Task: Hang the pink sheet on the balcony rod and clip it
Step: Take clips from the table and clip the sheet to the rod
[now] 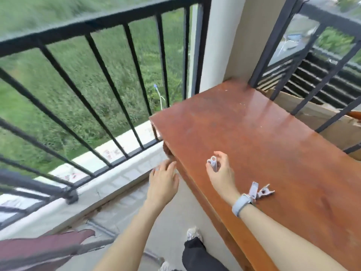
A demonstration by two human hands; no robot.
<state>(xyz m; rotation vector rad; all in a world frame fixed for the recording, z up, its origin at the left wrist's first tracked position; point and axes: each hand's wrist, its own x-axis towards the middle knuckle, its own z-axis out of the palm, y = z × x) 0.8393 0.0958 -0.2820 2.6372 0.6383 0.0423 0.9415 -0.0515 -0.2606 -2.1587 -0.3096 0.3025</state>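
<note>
My right hand (219,169) pinched one pale clip (212,162) between thumb and fingertips, above the near end of the red-brown table (263,133). My left hand (163,178) was empty, fingers loosely extended, just beside the table's edge; whether it touched the edge, I could not tell. More clips (259,190) lay on the tabletop by my right wrist. The pink sheet (39,249) showed only at the lower left, apparently draped over a dark bar; the view was blurred there. Judgement: clip collection was in hand. Advised carrying the clip by its handles, ready to squeeze, and gathering the rest before turning. No containers were observed.
</note>
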